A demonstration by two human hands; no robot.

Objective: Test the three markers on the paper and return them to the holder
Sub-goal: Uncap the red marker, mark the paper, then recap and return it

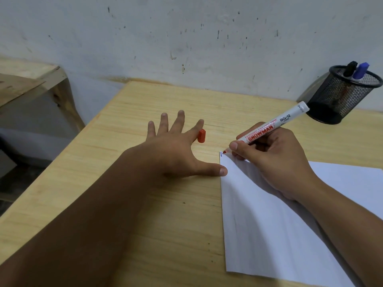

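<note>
My right hand [273,160] grips an uncapped red marker [275,123], its tip touching the far left corner of the white paper [290,235] beside a short blue mark [221,154]. My left hand [176,150] lies flat on the table with fingers spread, its thumb at the paper's left edge. The red cap [201,136] lies on the table just right of my left index finger. A black mesh holder [342,96] stands at the far right and holds a black marker [350,68] and a blue marker [361,70].
The wooden table [145,204] ends at a left edge running diagonally, with a drop to the floor beyond. A pale stained wall [186,38] stands right behind the table. A wooden shelf [31,79] sits at the far left.
</note>
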